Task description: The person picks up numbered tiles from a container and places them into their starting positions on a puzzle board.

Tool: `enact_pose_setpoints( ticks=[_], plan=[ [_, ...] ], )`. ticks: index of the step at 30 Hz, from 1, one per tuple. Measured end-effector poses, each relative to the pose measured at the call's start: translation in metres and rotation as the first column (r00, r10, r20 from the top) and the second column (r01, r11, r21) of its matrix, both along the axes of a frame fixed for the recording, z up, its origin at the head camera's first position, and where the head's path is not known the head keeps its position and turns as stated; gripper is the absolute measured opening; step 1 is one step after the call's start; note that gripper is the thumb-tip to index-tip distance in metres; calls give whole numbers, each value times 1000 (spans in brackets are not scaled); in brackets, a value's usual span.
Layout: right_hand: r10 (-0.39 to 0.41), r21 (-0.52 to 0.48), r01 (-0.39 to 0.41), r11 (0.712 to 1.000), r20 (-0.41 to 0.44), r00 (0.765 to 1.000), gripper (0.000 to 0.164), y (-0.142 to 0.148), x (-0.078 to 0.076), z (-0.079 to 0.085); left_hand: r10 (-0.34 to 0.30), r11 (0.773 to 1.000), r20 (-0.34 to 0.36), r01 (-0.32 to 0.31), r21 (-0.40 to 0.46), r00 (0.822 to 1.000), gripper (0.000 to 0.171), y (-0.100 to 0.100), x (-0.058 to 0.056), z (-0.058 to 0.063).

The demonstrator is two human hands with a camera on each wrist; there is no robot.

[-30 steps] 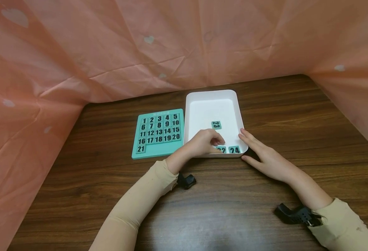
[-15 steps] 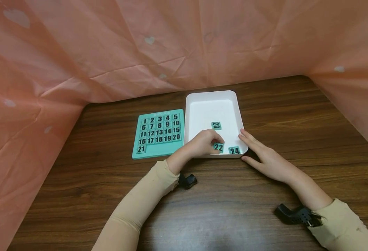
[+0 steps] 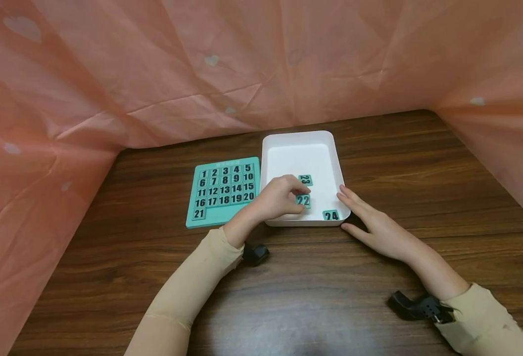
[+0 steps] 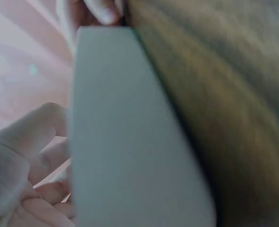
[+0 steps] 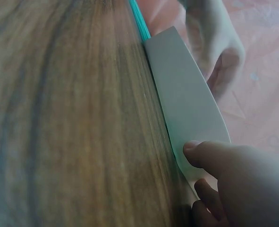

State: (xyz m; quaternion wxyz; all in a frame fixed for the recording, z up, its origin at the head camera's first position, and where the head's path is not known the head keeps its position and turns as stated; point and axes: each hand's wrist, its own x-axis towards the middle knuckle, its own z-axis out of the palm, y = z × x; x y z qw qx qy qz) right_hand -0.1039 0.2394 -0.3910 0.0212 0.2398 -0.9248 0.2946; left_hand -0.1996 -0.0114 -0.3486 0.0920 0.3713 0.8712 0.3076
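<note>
In the head view, my left hand (image 3: 281, 198) reaches over the near rim of the white tray (image 3: 297, 141). Its thumb and fingertips pinch a small teal tile marked 22 (image 3: 303, 200). Just beyond it lies a tile marked 23 (image 3: 305, 179), turned sideways and partly overlapped by my fingers. Another tile, 24 (image 3: 331, 215), is by the near right corner. My right hand (image 3: 379, 230) rests against that corner with fairly straight fingers on the side wall; the right wrist view has its thumb (image 5: 210, 153) on the tray's front wall. In the left wrist view, that wall hides the tile.
Left of the tray lies a teal number board (image 3: 222, 190) with tiles 1 to 21 in rows and a bare strip after 21. Both stand on a dark wooden table (image 3: 319, 287). A pink curtain (image 3: 261, 64) with pale hearts hangs behind and at the sides.
My left hand has drawn tile 22 away from the near wall, moving it left and toward the tray's middle. The right hand stays at the corner.
</note>
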Motion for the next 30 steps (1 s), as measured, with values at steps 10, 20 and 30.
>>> enact_pose_setpoints(
  ticks=[10, 20, 30],
  plan=[
    [2, 15, -1, 1000, -48, 999, 69, 2, 0, 2, 115, 990, -23, -113, 83, 993, 30, -61, -2, 12],
    [6, 15, -6, 1000, -55, 998, 69, 2, 0, 3, 183, 977, -54, -175, 121, 982, 32, -127, 3, 4],
    [-3, 21, 4, 1000, -46, 999, 69, 3, 1, 3, 249, 964, -60, -242, 111, 967, 33, -170, 6, -7]
  ],
)
